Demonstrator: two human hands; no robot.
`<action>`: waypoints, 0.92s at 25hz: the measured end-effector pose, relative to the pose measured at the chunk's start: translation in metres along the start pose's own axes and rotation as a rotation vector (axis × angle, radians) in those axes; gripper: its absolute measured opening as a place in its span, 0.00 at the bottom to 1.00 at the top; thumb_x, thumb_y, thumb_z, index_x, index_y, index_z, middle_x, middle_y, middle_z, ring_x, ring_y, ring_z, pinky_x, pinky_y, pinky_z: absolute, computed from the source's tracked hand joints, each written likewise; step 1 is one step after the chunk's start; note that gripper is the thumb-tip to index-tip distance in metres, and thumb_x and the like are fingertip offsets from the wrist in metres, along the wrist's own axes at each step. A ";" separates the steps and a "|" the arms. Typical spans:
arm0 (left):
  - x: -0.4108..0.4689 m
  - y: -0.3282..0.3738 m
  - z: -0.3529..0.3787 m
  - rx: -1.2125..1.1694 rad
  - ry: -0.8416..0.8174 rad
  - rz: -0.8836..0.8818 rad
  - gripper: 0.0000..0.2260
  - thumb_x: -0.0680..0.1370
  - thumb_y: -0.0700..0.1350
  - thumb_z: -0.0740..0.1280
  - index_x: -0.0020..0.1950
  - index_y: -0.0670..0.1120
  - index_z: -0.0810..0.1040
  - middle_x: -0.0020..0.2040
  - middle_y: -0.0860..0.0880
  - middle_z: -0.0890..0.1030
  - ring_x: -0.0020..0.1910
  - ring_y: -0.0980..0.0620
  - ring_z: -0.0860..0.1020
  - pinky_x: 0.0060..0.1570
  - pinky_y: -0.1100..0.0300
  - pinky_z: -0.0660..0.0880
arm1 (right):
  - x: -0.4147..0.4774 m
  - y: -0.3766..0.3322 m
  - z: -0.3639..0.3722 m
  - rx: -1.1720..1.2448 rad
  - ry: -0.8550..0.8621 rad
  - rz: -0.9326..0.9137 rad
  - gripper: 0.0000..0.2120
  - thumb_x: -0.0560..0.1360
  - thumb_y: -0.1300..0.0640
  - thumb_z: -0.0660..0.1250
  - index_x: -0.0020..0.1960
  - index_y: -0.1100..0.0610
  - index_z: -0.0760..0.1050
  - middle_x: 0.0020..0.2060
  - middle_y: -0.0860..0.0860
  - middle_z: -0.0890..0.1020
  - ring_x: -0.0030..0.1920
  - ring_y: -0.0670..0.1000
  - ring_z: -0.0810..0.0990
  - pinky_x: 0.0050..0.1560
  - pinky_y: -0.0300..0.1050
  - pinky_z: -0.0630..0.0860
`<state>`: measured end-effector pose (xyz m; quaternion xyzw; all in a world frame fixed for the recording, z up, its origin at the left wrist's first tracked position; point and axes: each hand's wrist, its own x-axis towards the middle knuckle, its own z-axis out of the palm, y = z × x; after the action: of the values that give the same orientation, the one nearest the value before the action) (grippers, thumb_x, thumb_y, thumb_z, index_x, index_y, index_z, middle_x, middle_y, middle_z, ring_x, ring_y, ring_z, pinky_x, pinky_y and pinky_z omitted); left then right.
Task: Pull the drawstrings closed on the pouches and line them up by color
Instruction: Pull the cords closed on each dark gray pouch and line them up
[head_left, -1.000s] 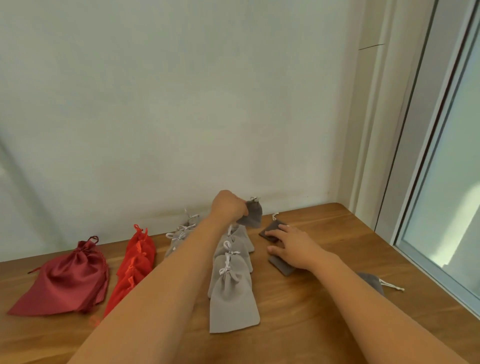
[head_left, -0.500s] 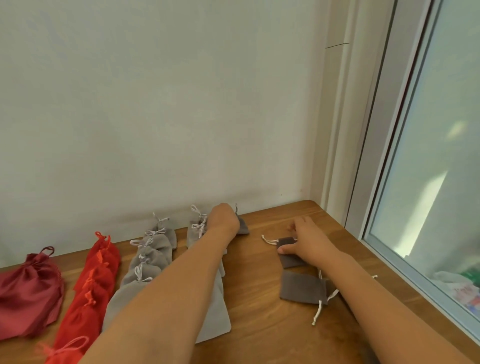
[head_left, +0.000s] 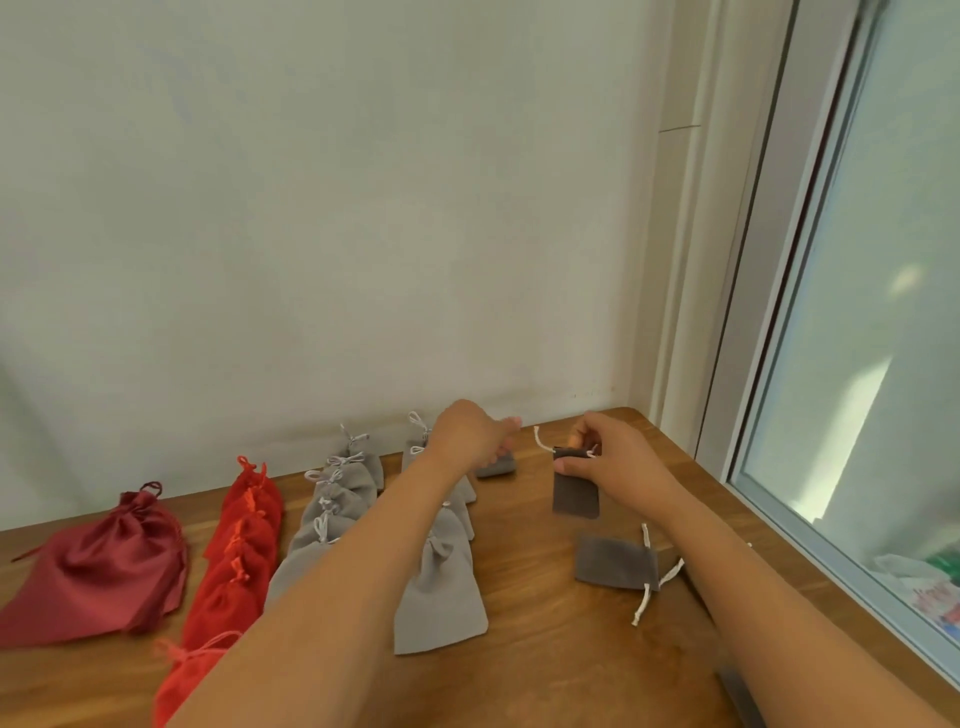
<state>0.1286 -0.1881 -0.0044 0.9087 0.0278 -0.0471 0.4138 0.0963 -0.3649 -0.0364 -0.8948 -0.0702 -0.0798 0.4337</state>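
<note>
One table (head_left: 545, 649) bears a maroon pouch (head_left: 98, 566), a red row (head_left: 234, 556) and two pale grey rows (head_left: 332, 514). Right of them the right hand (head_left: 618, 462) pinches the mouth of a dark pouch (head_left: 575, 491). The left hand (head_left: 467, 436) touches a smaller pouch (head_left: 496, 465), its grip unclear.

One wide-angle view only, worn on the head, looked forward and down along the arms (head_left: 337, 597), bench (head_left: 540, 660) close below, wall (head_left: 311, 208) filled the upper frame straight ahead, window (head_left: 883, 322) slanted down the right edge
</note>
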 end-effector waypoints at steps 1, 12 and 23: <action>-0.017 -0.004 -0.005 -0.120 -0.034 0.004 0.18 0.75 0.58 0.66 0.39 0.44 0.83 0.40 0.48 0.84 0.42 0.50 0.81 0.51 0.55 0.78 | -0.008 -0.012 0.000 0.052 0.010 -0.044 0.11 0.69 0.58 0.75 0.41 0.54 0.72 0.39 0.47 0.79 0.39 0.43 0.75 0.36 0.34 0.68; -0.168 -0.073 -0.056 -0.920 0.031 0.056 0.08 0.78 0.41 0.66 0.52 0.40 0.82 0.48 0.43 0.85 0.48 0.48 0.83 0.52 0.58 0.78 | -0.098 -0.117 0.055 0.369 -0.191 -0.297 0.08 0.69 0.59 0.76 0.42 0.54 0.76 0.41 0.49 0.83 0.43 0.44 0.81 0.44 0.36 0.77; -0.185 -0.148 -0.075 -1.315 0.357 0.088 0.14 0.83 0.42 0.53 0.49 0.41 0.77 0.39 0.46 0.85 0.42 0.51 0.83 0.46 0.57 0.77 | -0.105 -0.132 0.103 0.226 -0.295 -0.240 0.09 0.75 0.63 0.69 0.54 0.57 0.82 0.34 0.40 0.80 0.33 0.34 0.77 0.38 0.27 0.71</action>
<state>-0.0636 -0.0370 -0.0464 0.4624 0.0816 0.1472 0.8706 -0.0239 -0.2087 -0.0202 -0.8277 -0.2476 0.0092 0.5036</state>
